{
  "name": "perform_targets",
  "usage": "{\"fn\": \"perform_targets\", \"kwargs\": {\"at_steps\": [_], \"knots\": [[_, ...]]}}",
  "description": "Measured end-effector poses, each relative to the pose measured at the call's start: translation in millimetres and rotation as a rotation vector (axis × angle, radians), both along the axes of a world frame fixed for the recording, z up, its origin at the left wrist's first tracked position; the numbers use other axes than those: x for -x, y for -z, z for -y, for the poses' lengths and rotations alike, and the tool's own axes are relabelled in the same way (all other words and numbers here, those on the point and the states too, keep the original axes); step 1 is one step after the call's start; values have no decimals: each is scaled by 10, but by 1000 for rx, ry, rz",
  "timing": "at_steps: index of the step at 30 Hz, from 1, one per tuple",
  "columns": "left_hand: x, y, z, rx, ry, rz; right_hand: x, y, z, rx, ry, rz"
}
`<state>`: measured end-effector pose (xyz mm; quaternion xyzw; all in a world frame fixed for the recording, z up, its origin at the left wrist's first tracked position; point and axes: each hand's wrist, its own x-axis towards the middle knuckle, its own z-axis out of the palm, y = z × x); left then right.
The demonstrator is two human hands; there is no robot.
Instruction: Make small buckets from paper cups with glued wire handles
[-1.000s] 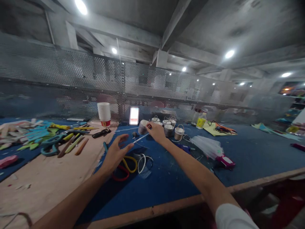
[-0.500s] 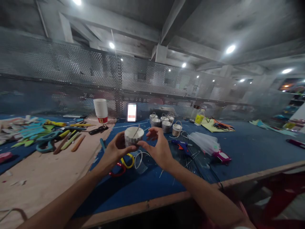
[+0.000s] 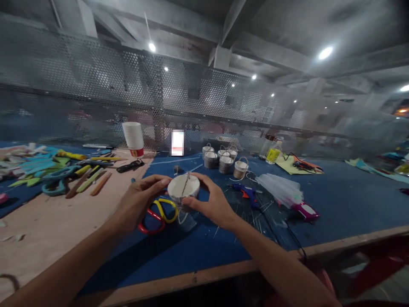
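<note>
A small paper-cup bucket point(image 3: 179, 194), white inside and grey outside, is held above the blue table, its mouth tilted toward me. A thin dark twisted cord handle point(image 3: 185, 185) crosses its mouth. My right hand point(image 3: 211, 200) grips it from the right, thumb on the front wall and fingers behind the far rim. At the left rim, my left hand point(image 3: 143, 194) is closed with thumb and fingertips against the cup. Beneath the hands lie scissors with red and yellow handles point(image 3: 159, 217) and a loop of white cord point(image 3: 182, 218).
Several small handled buckets point(image 3: 226, 164) stand behind. Rightward are a blue glue gun point(image 3: 247, 194), clear glue sticks point(image 3: 281, 187) and a yellow-labelled bottle point(image 3: 274, 154). Leftward, stacked paper cups point(image 3: 133, 138), a lit phone point(image 3: 177, 143), a marker point(image 3: 97, 146) and teal scissors point(image 3: 59, 179).
My right hand, half open beside the cup before, has closed around it. My left hand has shifted from wrapping the cup to its left rim. The handle now spans the mouth.
</note>
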<state>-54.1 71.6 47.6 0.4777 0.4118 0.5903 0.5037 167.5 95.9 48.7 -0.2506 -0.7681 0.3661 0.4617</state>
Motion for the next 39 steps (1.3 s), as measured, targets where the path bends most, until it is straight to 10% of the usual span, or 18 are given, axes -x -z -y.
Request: {"fn": "perform_targets", "kwargs": {"at_steps": [23, 31, 39], "knots": [[9, -61, 1, -179, -155, -673, 1, 91, 13, -499, 63, 259], [82, -57, -36, -26, 15, -248, -25, 13, 28, -303, 46, 160], [99, -47, -42, -21, 27, -332, -11, 35, 25, -393, 26, 186]]}}
